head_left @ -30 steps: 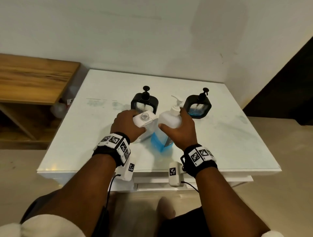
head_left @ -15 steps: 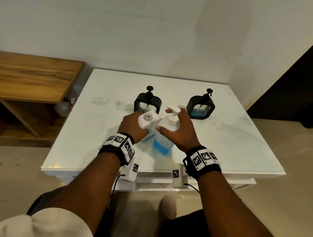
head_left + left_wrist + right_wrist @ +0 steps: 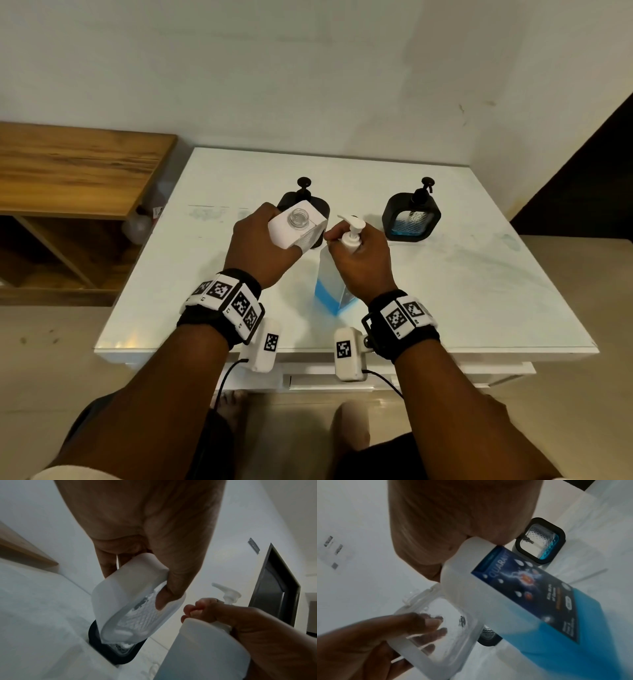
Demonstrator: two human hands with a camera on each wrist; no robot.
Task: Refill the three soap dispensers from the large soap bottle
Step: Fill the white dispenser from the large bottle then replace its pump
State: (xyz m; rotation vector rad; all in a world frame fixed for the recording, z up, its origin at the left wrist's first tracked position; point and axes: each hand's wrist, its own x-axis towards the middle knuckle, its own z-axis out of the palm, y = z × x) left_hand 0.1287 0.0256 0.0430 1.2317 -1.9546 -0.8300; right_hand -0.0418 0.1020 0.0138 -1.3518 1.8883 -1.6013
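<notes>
My left hand grips a white soap dispenser with its pump off and its round neck open, raised off the table and tilted. Its clear body looks empty in the left wrist view. My right hand grips the large soap bottle around its neck, just under the white pump head. The bottle holds blue soap in its lower part and leans toward the dispenser. Two black dispensers stand behind: one mostly hidden by my left hand, one at the right holding a little blue soap.
The white table stands against a pale wall. A wooden shelf unit is at its left, with a pale round object in the gap. A dark doorway lies to the right. My knees show below the table's front edge.
My left hand has lifted the white dispenser off the table and tilted it. My right hand slid from the bottle's shoulder up to its neck, under the pump.
</notes>
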